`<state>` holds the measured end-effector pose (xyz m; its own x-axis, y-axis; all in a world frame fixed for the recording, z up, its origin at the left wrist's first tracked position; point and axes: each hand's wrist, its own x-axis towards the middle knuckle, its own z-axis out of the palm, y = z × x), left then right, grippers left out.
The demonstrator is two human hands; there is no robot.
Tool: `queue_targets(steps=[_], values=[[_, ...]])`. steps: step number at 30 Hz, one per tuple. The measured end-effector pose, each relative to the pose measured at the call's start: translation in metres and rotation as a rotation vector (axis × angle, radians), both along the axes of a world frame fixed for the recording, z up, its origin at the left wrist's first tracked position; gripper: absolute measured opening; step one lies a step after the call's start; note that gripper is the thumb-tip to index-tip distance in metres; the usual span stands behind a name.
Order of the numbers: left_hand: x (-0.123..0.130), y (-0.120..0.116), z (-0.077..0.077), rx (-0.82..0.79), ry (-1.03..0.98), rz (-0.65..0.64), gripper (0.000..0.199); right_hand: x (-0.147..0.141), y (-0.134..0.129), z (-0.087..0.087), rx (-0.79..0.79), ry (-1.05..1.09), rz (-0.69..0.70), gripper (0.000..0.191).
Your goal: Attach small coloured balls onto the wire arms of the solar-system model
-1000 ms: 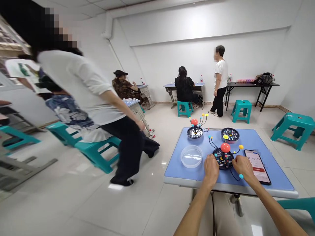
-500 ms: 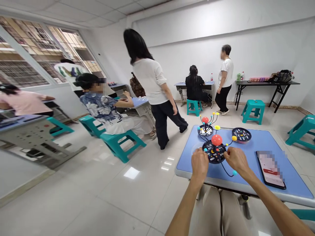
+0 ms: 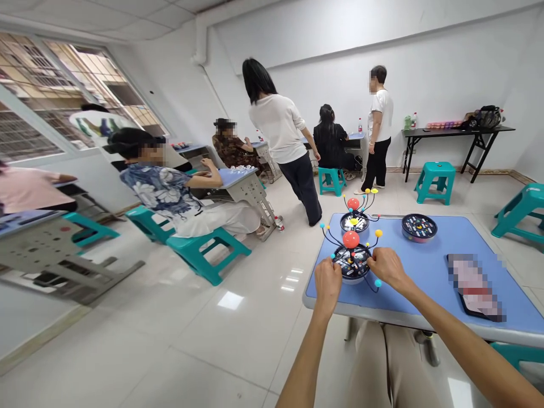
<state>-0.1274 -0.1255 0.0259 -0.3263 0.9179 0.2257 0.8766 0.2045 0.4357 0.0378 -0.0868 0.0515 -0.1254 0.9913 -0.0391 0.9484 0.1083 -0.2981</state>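
Note:
Both my hands are on a model of planets on wires, whose round black base (image 3: 351,263) sits on the blue table (image 3: 425,272) near its front edge. My left hand (image 3: 328,283) grips the base's left side, and my right hand (image 3: 383,267) holds its right side. A large red ball (image 3: 351,239) tops the model, with small yellow and blue balls on thin black wires around it. Behind stands a second model (image 3: 354,222) with its own red ball. A flat round black tin (image 3: 419,227) lies to the right, and a blurred phone (image 3: 474,286) lies by my right hand.
A seated person in a floral shirt (image 3: 164,190) works at a desk to the left. A person in a white top (image 3: 280,122) stands beyond the table. Teal stools (image 3: 433,181) stand around the room on a shiny tiled floor.
The view has turned and risen a little. The standing person in the white top has walked farther back. My hands stay on the base, and the clear dish is no longer in view.

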Motion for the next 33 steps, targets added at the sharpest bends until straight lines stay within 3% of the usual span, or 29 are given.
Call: queue_targets(steps=[15,33], values=[[-0.008,0.003,-0.013,-0.039,0.004,0.007,0.03,-0.002,0.005,-0.006,-0.025,0.012,0.061,0.027],[-0.002,-0.002,0.0,-0.192,0.022,0.02,0.035,-0.008,0.017,-0.015,-0.115,0.034,0.099,0.033]])
